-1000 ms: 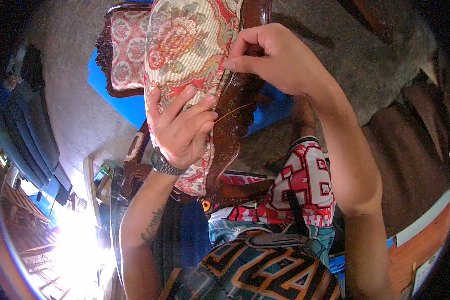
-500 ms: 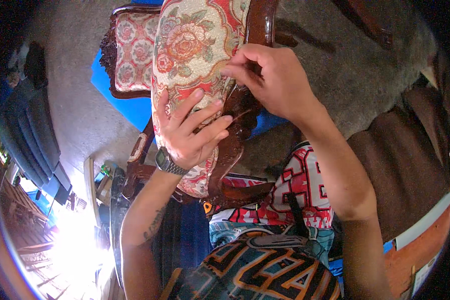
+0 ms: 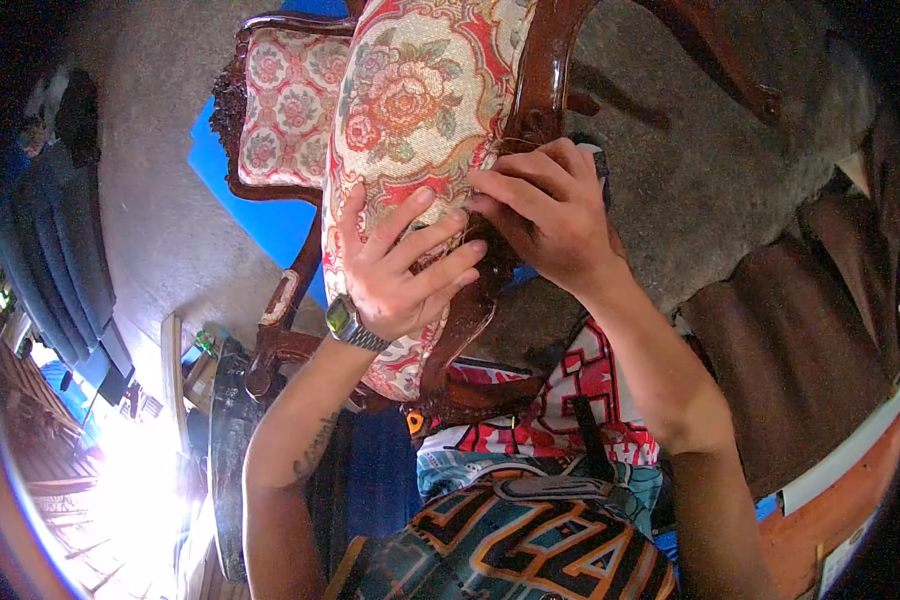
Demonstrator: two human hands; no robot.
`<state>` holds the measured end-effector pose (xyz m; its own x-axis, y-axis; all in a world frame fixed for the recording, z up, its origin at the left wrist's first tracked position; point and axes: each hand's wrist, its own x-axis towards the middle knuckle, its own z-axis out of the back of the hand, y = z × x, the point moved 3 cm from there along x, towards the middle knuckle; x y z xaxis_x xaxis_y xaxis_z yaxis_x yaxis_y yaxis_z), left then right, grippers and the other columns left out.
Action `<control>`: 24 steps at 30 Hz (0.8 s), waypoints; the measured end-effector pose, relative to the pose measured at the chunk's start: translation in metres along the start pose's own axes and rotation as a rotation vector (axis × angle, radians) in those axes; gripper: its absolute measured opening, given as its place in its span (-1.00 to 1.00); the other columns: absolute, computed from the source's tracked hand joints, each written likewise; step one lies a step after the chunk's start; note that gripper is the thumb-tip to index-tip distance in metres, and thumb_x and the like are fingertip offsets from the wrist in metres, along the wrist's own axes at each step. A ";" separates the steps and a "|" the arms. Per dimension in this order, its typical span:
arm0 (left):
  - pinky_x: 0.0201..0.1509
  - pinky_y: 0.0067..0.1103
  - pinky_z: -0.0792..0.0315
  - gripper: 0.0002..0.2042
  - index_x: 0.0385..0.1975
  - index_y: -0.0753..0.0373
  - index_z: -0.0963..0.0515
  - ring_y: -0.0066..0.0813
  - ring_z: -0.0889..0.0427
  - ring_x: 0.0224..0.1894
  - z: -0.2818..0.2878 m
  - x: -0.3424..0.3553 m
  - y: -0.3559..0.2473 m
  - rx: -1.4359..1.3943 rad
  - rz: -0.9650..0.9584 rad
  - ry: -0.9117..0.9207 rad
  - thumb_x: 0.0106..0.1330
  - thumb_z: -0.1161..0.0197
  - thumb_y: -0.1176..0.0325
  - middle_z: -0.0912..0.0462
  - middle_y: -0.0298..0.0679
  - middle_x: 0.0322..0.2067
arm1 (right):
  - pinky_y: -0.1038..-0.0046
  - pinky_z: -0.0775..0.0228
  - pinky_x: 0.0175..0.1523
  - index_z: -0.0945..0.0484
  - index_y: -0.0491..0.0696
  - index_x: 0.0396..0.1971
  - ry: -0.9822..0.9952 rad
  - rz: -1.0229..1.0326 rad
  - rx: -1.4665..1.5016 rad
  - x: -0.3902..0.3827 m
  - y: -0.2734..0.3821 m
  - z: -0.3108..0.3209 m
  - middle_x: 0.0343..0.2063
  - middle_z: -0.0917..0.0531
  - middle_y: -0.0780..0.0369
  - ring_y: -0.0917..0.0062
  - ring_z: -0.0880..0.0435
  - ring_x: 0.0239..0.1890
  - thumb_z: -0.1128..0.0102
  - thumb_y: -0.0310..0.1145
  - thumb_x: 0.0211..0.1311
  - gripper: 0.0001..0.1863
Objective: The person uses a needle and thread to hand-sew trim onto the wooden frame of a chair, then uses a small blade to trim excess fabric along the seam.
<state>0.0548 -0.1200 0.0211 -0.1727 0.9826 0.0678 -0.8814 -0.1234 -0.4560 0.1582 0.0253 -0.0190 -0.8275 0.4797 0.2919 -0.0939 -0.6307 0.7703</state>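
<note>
A carved dark-wood chair with a padded seat in floral fabric is tipped in front of me; its polished wooden frame runs along the right side of the padding. My left hand, with a wristwatch above it, lies on the fabric, fingers stretched and apart. Beside it, my right hand is closed in a pinch at the fabric's edge where it meets the wood. Fine thread-like strands show near those fingertips, but what they pinch is hidden.
A padded panel in matching fabric lies beyond, framed in carved wood, over a blue sheet. Brown cloth drapes at the right. Dark folded fabric is at the far left, above strong glare. The floor is grey concrete.
My right hand has come down along the fabric's edge, closer to my left hand. The chair and my left hand appear slightly farther right in view. My left hand stays on the fabric.
</note>
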 end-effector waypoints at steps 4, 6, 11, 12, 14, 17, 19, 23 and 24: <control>0.29 -0.01 0.00 -0.71 -0.28 -0.19 -0.62 -0.35 -0.46 0.12 0.001 0.002 0.001 0.009 -0.008 -0.010 -0.08 -0.42 0.15 -0.59 -0.50 -0.10 | 0.36 -0.27 -0.23 -0.59 0.11 -0.29 -0.029 0.011 0.024 0.003 0.006 -0.003 -0.36 -0.56 0.38 0.42 -0.47 -0.34 -0.33 -0.33 -0.10 -0.73; 0.29 -0.01 -0.01 -0.71 -0.32 -0.19 -0.61 -0.36 -0.45 0.12 -0.001 0.002 0.002 0.005 -0.043 -0.005 -0.12 -0.43 0.13 -0.59 -0.50 -0.10 | 0.36 -0.28 -0.23 -0.58 0.04 -0.35 -0.042 -0.133 0.205 0.003 0.014 0.001 -0.35 -0.56 0.30 0.38 -0.47 -0.34 -0.27 -0.39 -0.01 -0.83; 0.30 -0.01 0.01 -0.71 -0.38 -0.05 -0.59 -0.32 -0.49 0.09 0.000 0.007 -0.006 -0.030 0.012 -0.045 -0.11 -0.43 0.09 -0.63 -0.45 -0.17 | 0.42 -0.37 -0.24 -0.29 -0.01 -0.26 -0.210 -0.586 0.797 -0.008 0.064 0.055 -0.54 -0.48 0.32 0.46 -0.43 -0.41 0.14 -0.27 0.38 -0.86; 0.31 -0.02 0.02 -0.70 -0.39 -0.01 -0.58 -0.31 -0.50 0.08 0.001 0.011 -0.005 -0.072 0.039 -0.086 -0.11 -0.43 0.08 -0.64 -0.42 -0.19 | 0.43 -0.36 -0.31 -0.23 0.03 -0.30 -0.201 -0.707 0.932 -0.014 0.076 0.078 -0.62 -0.39 0.33 0.48 -0.38 -0.48 0.19 -0.22 0.40 -0.85; 0.31 -0.03 0.02 -0.67 -0.39 0.06 -0.57 -0.28 -0.53 0.06 0.002 -0.002 -0.001 -0.094 0.042 -0.159 -0.10 -0.43 0.04 -0.66 -0.37 -0.23 | 0.45 -0.30 -0.43 -0.15 0.10 -0.35 -0.185 -0.964 1.416 -0.041 0.093 0.111 -0.71 -0.23 0.35 0.55 -0.27 -0.59 0.24 -0.13 0.42 -0.80; 0.30 0.01 0.00 -0.65 -0.31 -0.04 -0.59 -0.32 -0.49 0.07 -0.001 0.008 -0.008 -0.111 0.058 -0.102 -0.10 -0.43 0.03 -0.62 -0.39 -0.23 | 0.51 -0.10 -0.58 -0.16 0.11 -0.34 -0.182 -1.392 1.540 -0.108 0.121 0.151 -0.73 -0.08 0.37 0.61 -0.10 -0.69 0.21 0.00 0.40 -0.72; 0.29 0.06 -0.01 -0.63 -0.22 -0.19 -0.60 -0.35 -0.43 0.08 -0.011 0.012 -0.017 0.087 0.033 -0.107 -0.10 -0.43 0.04 -0.53 -0.43 -0.24 | 0.54 0.07 -0.64 -0.26 0.11 -0.38 -0.184 -1.762 1.267 -0.180 0.132 0.171 -0.73 -0.10 0.42 0.63 -0.05 -0.73 0.04 -0.01 0.33 -0.72; 0.28 0.09 -0.01 -0.60 -0.18 -0.31 -0.59 -0.37 -0.38 0.08 -0.012 0.009 -0.015 0.176 0.027 -0.064 -0.11 -0.42 0.04 -0.45 -0.44 -0.25 | 0.51 -0.05 -0.62 -0.28 0.10 -0.54 -0.133 -1.962 0.390 -0.369 0.155 0.264 -0.71 -0.22 0.39 0.59 -0.22 -0.73 0.04 -0.14 0.34 -0.73; 0.28 0.10 -0.01 -0.62 -0.20 -0.28 -0.60 -0.36 -0.39 0.08 -0.013 0.008 -0.015 0.191 0.034 -0.060 -0.12 -0.42 0.05 -0.45 -0.43 -0.24 | 0.51 -0.05 -0.62 -0.28 0.10 -0.54 -0.135 -1.961 0.391 -0.390 0.159 0.283 -0.71 -0.22 0.39 0.59 -0.22 -0.73 0.04 -0.14 0.34 -0.73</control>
<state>0.0722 -0.1084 0.0174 -0.2242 0.9683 0.1103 -0.9411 -0.1857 -0.2825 0.6225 -0.0890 0.1503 0.2713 0.2681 -0.9244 -0.5308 0.8429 0.0887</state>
